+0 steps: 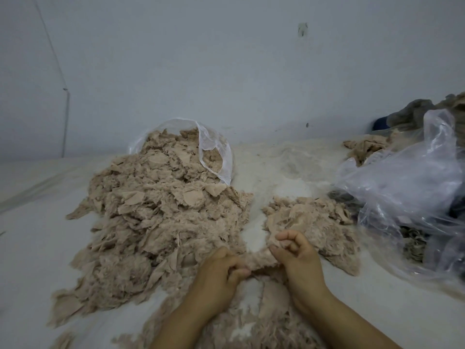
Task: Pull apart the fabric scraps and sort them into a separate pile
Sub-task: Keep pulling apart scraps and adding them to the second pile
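A big heap of beige fuzzy fabric scraps (156, 217) spreads over the left and middle of the white surface. A smaller pile of the same scraps (312, 222) lies to the right of it. Between the two, low in view, my left hand (221, 273) and my right hand (299, 258) each pinch one end of a fuzzy beige scrap (259, 260) stretched between them. More scraps (251, 321) lie under my forearms.
A clear plastic bag (214, 149) spills scraps at the back of the big heap. A crumpled clear plastic bag (407, 187) holding dark fabric sits at the right, with grey fabric (415, 114) behind it. A pale wall rises at the back.
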Available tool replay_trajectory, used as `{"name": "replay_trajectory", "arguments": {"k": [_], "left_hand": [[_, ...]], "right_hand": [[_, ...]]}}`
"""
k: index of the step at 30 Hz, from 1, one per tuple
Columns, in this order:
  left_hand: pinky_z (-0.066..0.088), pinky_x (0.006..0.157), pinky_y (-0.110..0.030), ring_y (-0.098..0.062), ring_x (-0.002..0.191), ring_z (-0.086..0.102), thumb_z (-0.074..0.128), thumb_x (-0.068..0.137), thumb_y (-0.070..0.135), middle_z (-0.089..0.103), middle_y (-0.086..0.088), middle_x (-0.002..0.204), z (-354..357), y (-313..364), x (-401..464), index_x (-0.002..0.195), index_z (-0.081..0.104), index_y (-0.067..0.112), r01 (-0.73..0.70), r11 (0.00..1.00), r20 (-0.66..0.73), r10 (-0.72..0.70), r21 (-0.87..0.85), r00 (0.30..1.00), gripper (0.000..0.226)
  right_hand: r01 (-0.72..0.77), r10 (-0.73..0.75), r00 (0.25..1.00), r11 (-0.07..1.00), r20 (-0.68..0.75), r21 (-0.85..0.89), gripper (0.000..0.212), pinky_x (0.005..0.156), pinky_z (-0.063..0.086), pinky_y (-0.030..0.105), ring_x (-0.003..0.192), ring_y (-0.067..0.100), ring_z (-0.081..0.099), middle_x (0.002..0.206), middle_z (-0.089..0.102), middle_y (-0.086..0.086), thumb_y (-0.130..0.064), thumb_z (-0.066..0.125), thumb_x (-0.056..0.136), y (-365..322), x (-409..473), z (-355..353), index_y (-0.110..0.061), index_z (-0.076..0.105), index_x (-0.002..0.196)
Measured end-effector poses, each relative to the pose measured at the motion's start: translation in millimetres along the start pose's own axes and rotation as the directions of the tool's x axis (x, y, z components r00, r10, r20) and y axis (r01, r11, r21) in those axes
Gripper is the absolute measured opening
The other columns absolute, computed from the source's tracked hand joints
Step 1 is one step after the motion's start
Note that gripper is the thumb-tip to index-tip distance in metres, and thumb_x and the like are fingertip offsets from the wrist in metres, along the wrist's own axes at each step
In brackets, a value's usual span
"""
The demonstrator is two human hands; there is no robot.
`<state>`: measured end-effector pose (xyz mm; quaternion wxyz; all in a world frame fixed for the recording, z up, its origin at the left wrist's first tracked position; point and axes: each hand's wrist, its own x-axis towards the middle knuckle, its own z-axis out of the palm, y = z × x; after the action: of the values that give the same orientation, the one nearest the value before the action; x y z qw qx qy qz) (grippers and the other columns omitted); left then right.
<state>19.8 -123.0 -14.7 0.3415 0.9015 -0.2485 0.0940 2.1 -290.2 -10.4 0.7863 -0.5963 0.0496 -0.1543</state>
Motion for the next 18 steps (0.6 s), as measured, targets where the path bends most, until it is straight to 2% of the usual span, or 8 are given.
{"name": "replay_trajectory", "arguments": {"k": [3, 5, 7, 8, 10, 12, 15, 18], "left_hand": [[0.033, 0.064, -0.009, 0.003, 0.077, 0.049, 0.072, 0.08, 0.03, 0.056, 0.014, 0.078, -1, 3, -2, 0.066, 0.051, 0.035, -0.014, 0.997, 0.017, 0.015, -0.077, 1.0, 0.026], [0.038, 0.063, -0.005, 0.01, 0.076, 0.054, 0.073, 0.073, 0.046, 0.062, 0.023, 0.083, -3, 11, -3, 0.081, 0.054, 0.037, 0.072, 0.956, 0.001, -0.075, -0.284, 0.997, 0.022], [0.04, 0.068, -0.001, 0.018, 0.086, 0.056, 0.062, 0.077, 0.062, 0.063, 0.032, 0.091, 0, 13, -2, 0.1, 0.052, 0.043, 0.141, 0.87, 0.006, -0.157, -0.472, 0.988, 0.031], [0.041, 0.069, 0.0, 0.02, 0.087, 0.056, 0.058, 0.081, 0.06, 0.063, 0.035, 0.091, 1, 15, -2, 0.104, 0.051, 0.044, 0.144, 0.854, 0.0, -0.166, -0.5, 0.986, 0.029], [0.042, 0.065, -0.004, 0.013, 0.076, 0.06, 0.06, 0.089, 0.036, 0.067, 0.026, 0.079, 5, 15, -1, 0.099, 0.057, 0.041, 0.131, 0.859, 0.01, -0.145, -0.495, 0.989, 0.012], [0.042, 0.063, -0.008, 0.008, 0.064, 0.055, 0.061, 0.09, 0.013, 0.064, 0.018, 0.068, 8, 15, -2, 0.085, 0.065, 0.039, 0.098, 0.896, 0.032, -0.094, -0.434, 0.995, 0.026], [0.042, 0.063, -0.013, 0.004, 0.067, 0.054, 0.058, 0.092, 0.022, 0.063, 0.016, 0.073, 9, 13, -2, 0.078, 0.064, 0.039, 0.09, 0.913, 0.003, -0.097, -0.397, 0.995, 0.023], [0.044, 0.06, -0.014, 0.002, 0.066, 0.058, 0.062, 0.088, 0.036, 0.065, 0.015, 0.073, 8, 17, -2, 0.088, 0.06, 0.035, 0.152, 0.825, 0.056, -0.145, -0.544, 0.988, 0.003]], "right_hand": [[0.008, -0.008, 1.0, 1.0, -0.011, -0.003, 0.016, 0.058, 0.044, 0.024, 0.058, 0.008, 0.052, 0.063, 0.056, -0.001, 0.004, 0.062, 0.087, -2, 0, 0, -0.011, 0.056, 0.087], [0.015, -0.015, 0.999, 1.0, 0.047, -0.012, 0.014, 0.055, 0.046, 0.024, 0.057, 0.009, 0.055, 0.061, 0.06, -0.003, 0.003, 0.062, 0.087, -3, -1, 0, -0.01, 0.058, 0.09], [0.017, -0.012, 0.992, 0.999, 0.127, -0.039, 0.013, 0.063, 0.048, 0.032, 0.064, 0.018, 0.057, 0.065, 0.063, 0.001, 0.002, 0.065, 0.084, -4, -4, 1, -0.009, 0.061, 0.09], [0.016, -0.008, 0.988, 0.999, 0.156, -0.048, 0.014, 0.066, 0.049, 0.035, 0.067, 0.021, 0.057, 0.068, 0.063, 0.003, 0.002, 0.067, 0.083, -5, -6, 2, -0.01, 0.062, 0.089], [0.003, 0.004, 0.986, 0.999, 0.169, -0.043, 0.014, 0.069, 0.05, 0.037, 0.07, 0.023, 0.059, 0.071, 0.064, 0.006, 0.002, 0.067, 0.083, -4, -8, 3, -0.011, 0.064, 0.088], [-0.021, 0.022, 0.994, 1.0, 0.108, -0.009, 0.013, 0.066, 0.052, 0.037, 0.067, 0.023, 0.061, 0.071, 0.067, 0.006, 0.003, 0.065, 0.084, -4, -6, 2, -0.01, 0.062, 0.089], [-0.038, 0.036, 0.998, 0.998, 0.052, 0.04, 0.011, 0.057, 0.054, 0.028, 0.062, 0.016, 0.062, 0.07, 0.069, 0.005, 0.002, 0.062, 0.087, -6, -1, -3, -0.008, 0.061, 0.09], [-0.04, 0.042, 0.989, 0.999, 0.139, -0.018, 0.009, 0.061, 0.053, 0.031, 0.065, 0.02, 0.063, 0.073, 0.069, 0.01, 0.001, 0.064, 0.085, -5, -4, -1, -0.008, 0.065, 0.089]]}}
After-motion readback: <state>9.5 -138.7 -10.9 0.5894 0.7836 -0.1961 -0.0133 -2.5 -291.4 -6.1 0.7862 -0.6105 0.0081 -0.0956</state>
